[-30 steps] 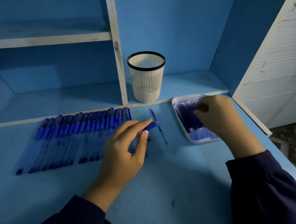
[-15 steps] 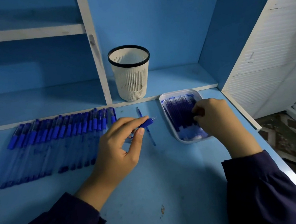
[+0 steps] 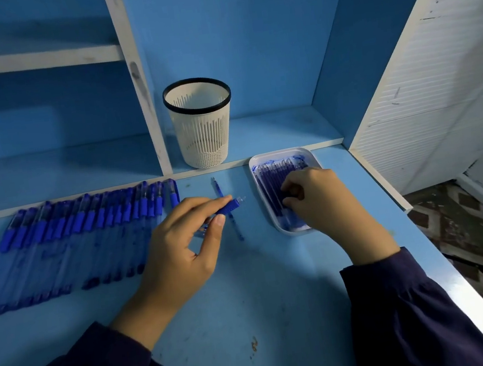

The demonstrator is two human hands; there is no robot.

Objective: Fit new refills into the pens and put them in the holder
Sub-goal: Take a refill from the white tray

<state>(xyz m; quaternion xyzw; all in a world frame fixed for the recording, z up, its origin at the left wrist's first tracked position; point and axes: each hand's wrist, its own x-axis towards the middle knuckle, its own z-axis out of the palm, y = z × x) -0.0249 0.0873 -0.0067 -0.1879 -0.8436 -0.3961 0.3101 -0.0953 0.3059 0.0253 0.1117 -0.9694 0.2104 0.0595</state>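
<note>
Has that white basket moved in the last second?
No. The basket still stands on the shelf just right of the white divider; only the camera shifted.

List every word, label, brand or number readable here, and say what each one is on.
No legible text anywhere.
The row of pens: any barrel print is too blurred to read.
The pen in the left hand: no print visible.
The holder and the tray: no label visible.
</note>
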